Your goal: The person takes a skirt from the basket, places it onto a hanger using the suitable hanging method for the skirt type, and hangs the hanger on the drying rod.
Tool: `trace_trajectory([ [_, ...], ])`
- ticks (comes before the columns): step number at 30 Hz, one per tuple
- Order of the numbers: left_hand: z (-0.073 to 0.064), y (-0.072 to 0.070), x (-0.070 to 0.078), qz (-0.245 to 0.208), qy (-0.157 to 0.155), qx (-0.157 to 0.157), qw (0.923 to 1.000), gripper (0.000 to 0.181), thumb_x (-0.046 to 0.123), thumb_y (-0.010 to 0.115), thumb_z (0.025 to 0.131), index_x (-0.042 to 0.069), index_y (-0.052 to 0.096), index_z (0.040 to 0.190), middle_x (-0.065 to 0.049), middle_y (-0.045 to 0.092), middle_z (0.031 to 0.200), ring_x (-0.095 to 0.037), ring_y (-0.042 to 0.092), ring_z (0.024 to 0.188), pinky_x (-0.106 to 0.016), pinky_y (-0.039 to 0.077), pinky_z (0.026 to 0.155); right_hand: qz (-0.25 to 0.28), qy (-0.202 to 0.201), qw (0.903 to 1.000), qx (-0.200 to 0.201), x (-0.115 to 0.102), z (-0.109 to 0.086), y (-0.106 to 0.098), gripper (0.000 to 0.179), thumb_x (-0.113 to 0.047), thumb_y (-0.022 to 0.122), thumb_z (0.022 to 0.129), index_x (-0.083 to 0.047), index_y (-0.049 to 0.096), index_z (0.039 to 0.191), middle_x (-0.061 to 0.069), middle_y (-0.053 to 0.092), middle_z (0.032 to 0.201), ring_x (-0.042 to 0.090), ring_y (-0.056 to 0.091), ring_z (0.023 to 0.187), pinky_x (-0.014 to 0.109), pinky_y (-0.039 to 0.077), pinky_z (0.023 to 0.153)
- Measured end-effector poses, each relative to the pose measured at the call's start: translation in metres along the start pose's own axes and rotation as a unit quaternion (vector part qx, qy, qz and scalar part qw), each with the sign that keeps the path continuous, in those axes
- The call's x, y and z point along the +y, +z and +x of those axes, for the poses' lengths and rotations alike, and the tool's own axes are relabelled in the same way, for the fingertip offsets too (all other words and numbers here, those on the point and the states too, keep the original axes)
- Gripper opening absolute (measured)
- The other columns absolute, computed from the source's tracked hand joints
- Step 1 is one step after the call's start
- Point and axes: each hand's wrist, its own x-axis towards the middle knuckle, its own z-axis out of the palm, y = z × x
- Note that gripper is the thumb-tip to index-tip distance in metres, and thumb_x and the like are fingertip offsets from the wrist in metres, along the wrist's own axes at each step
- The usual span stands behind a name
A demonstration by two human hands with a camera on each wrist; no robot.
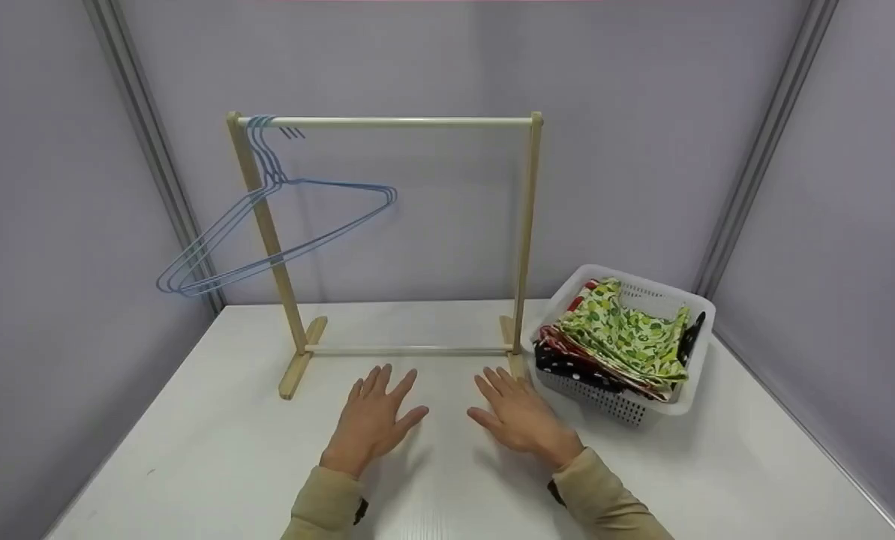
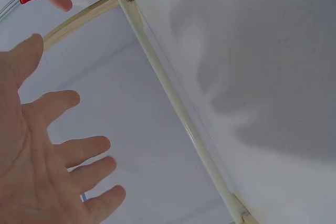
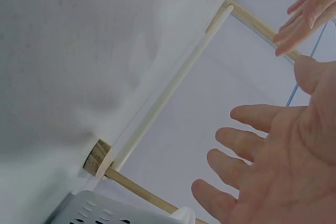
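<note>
Both hands hover palm down over the white table (image 1: 214, 450), their fingers spread and nothing in them. The left hand (image 1: 372, 420) is in front of the lower bar of a wooden rack (image 1: 408, 349). To its right, the right hand (image 1: 521, 416) is nearest the rack's right foot and a white basket (image 1: 698, 379). Several blue wire hangers (image 1: 327, 238) hang at the left end of the rack's top rail. Folded cloth lies in the basket: a green-and-yellow leafy piece (image 1: 627, 330) on top, with red and black dotted cloth (image 1: 578, 366) beneath.
Grey-white panels (image 1: 417, 60) enclose the table at the back and both sides, with metal posts (image 1: 762, 150) at the corners. The rack's left foot (image 1: 294, 375) sticks out toward the front. The basket stands close beside the rack's right foot.
</note>
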Motion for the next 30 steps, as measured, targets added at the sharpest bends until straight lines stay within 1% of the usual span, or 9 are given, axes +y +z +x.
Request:
trace_trajectory([
  [4,0.003,-0.002,0.002,0.007,0.013,0.01,0.9998,0.062,0.052,0.049,0.099,0.013,0.045,0.147,-0.026,0.044,0.147,-0.043,0.039,0.138,-0.057,0.03,0.113,0.006,0.008,0.9999,0.007,0.001,-0.001,-0.004,0.066,-0.049,0.038,0.103,0.0,0.04,0.148,0.021,0.034,0.156,0.039,0.026,0.147,0.057,0.023,0.117],
  [9,0.004,-0.003,0.003,0.022,0.023,0.026,0.9992,0.059,0.047,0.052,0.099,0.007,0.05,0.142,-0.025,0.052,0.139,-0.042,0.046,0.132,-0.054,0.036,0.11,0.021,0.014,0.9995,0.02,0.0,-0.001,-0.007,0.065,-0.048,0.041,0.103,0.003,0.044,0.145,0.023,0.039,0.152,0.04,0.031,0.144,0.054,0.027,0.116],
  [11,0.005,-0.003,0.002,0.026,0.028,0.032,0.9987,0.058,0.046,0.053,0.098,0.005,0.052,0.139,-0.025,0.055,0.135,-0.042,0.049,0.129,-0.054,0.039,0.108,0.022,0.017,0.9991,0.031,0.001,0.0,-0.007,0.064,-0.046,0.043,0.103,0.004,0.046,0.142,0.024,0.043,0.149,0.041,0.035,0.142,0.053,0.029,0.115],
  [15,0.005,-0.003,-0.003,0.029,0.027,0.036,0.9985,0.055,0.044,0.056,0.098,0.003,0.056,0.135,-0.024,0.059,0.13,-0.041,0.054,0.124,-0.053,0.044,0.103,0.026,0.02,0.9981,0.053,0.004,0.0,-0.007,0.059,-0.043,0.048,0.102,0.003,0.051,0.139,0.023,0.051,0.142,0.04,0.045,0.135,0.052,0.036,0.111],
  [18,0.005,-0.002,-0.01,0.035,0.028,0.044,0.998,0.051,0.04,0.059,0.097,0.001,0.06,0.13,-0.023,0.063,0.123,-0.04,0.061,0.114,-0.051,0.051,0.093,0.036,0.019,0.9965,0.073,0.005,-0.001,-0.007,0.055,-0.041,0.051,0.101,0.001,0.053,0.137,0.02,0.056,0.138,0.038,0.051,0.13,0.051,0.04,0.108],
  [20,0.007,0.0,-0.016,0.039,0.031,0.052,0.9974,0.047,0.037,0.062,0.096,0.0,0.063,0.124,-0.023,0.067,0.115,-0.038,0.065,0.103,-0.049,0.055,0.084,0.038,0.02,0.9953,0.086,0.006,-0.001,-0.008,0.053,-0.039,0.052,0.101,0.0,0.055,0.136,0.019,0.059,0.135,0.037,0.053,0.128,0.051,0.042,0.106],
  [23,0.008,0.001,-0.027,0.044,0.028,0.06,0.9969,0.038,0.03,0.067,0.093,-0.001,0.068,0.113,-0.02,0.069,0.1,-0.035,0.069,0.088,-0.045,0.057,0.072,0.039,0.015,0.9933,0.107,0.006,-0.002,-0.008,0.049,-0.036,0.055,0.1,0.0,0.058,0.133,0.018,0.062,0.13,0.037,0.058,0.122,0.051,0.045,0.102],
  [26,0.011,0.0,-0.038,0.047,0.017,0.057,0.9971,0.027,0.023,0.07,0.091,-0.001,0.07,0.104,-0.016,0.07,0.089,-0.032,0.068,0.081,-0.043,0.056,0.067,0.036,0.008,0.9906,0.132,0.007,-0.003,-0.008,0.043,-0.032,0.058,0.098,0.0,0.062,0.128,0.017,0.066,0.124,0.037,0.061,0.116,0.05,0.048,0.098],
  [30,0.016,-0.004,-0.056,0.058,-0.012,0.05,0.997,0.015,0.016,0.069,0.091,0.001,0.07,0.092,-0.013,0.068,0.083,-0.03,0.067,0.077,-0.043,0.055,0.065,0.034,-0.009,0.9849,0.169,0.008,-0.003,-0.012,0.035,-0.026,0.062,0.096,0.0,0.066,0.12,0.016,0.07,0.115,0.035,0.066,0.107,0.049,0.052,0.091],
])
